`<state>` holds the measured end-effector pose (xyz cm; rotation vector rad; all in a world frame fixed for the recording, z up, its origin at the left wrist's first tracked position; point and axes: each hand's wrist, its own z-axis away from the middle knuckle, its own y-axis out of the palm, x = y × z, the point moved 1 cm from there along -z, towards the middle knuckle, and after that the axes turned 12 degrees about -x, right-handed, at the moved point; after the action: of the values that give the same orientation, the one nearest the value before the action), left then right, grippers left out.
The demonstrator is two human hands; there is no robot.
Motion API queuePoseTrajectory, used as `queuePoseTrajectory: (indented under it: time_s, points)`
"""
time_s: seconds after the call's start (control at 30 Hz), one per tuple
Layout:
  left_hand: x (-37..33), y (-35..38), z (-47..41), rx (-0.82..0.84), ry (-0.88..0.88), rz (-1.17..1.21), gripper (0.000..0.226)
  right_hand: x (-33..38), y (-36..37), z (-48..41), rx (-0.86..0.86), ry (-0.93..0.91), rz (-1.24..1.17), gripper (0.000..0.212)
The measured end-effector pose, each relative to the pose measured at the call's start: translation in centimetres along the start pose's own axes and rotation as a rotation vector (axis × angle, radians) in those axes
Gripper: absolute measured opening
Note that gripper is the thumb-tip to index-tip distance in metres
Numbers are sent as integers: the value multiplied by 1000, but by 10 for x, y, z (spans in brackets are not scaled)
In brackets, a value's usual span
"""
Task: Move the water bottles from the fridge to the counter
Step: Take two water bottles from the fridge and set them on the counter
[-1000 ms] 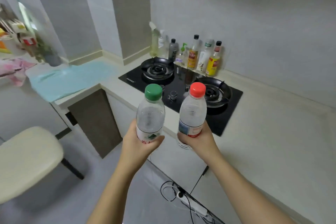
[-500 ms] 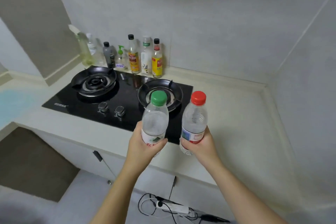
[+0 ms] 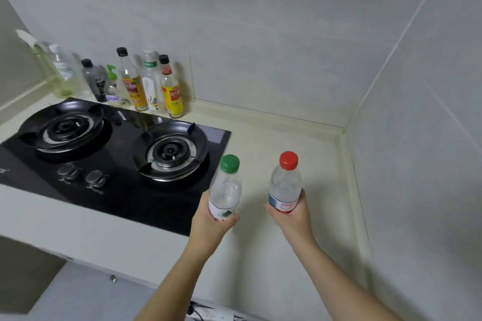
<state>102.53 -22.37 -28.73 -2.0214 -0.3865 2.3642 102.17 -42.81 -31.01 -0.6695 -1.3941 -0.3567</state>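
Observation:
My left hand [image 3: 210,221] grips the lower half of a clear water bottle with a green cap [image 3: 225,187], held upright. My right hand [image 3: 292,219] grips a second clear water bottle with a red cap [image 3: 285,185], also upright. Both bottles hang above the cream counter [image 3: 287,138], just right of the black gas hob [image 3: 109,164]. Their bases are hidden by my hands. The fridge is out of view.
Several sauce and cleaner bottles [image 3: 135,81] line the back wall behind the hob. Tiled walls meet in a corner [image 3: 345,128] at the counter's far right. A power strip and cable [image 3: 208,314] lie on the floor below the counter edge.
The view has swung right from the room's left side towards the counter corner. Both hands have carried the bottles forward and now hold them over the counter right of the hob.

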Motion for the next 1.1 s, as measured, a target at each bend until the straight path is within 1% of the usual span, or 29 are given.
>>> queuePoseTrajectory:
  time_s: [0.13, 0.23, 0.37, 0.5, 0.67, 0.77, 0.83, 0.9, 0.97, 1.1]
  points:
    - [2, 36, -27, 23, 5, -9, 59, -22, 2, -36, -27, 71, -13, 59]
    - [5, 58, -56, 83, 44, -51, 61, -36, 7, -61, -54, 74, -20, 59]
    - [11, 83, -89, 108, 64, -54, 58, -47, 17, -85, -98, 74, -61, 60]
    - [21, 95, -108, 164, 100, -70, 58, -60, 23, -95, -128, 53, -101, 61]
    - [29, 97, -121, 173, 138, -107, 61, -74, 24, -102, -110, 46, -91, 68]
    - [34, 95, -123, 175, 158, -181, 62, -83, 21, -99, -88, 37, -20, 62]
    - [40, 93, -121, 142, 223, -301, 61, -94, 18, -94, -115, 17, 94, 55]
    - [43, 91, -121, 115, 257, -380, 56, -104, 15, -96, -142, -3, 235, 56]
    - [42, 95, -129, 124, 262, -417, 51, -109, 15, -104, -164, -20, 344, 60]
    - [31, 120, -151, 153, 261, -425, 50, -104, 10, -129, -216, -51, 437, 63]
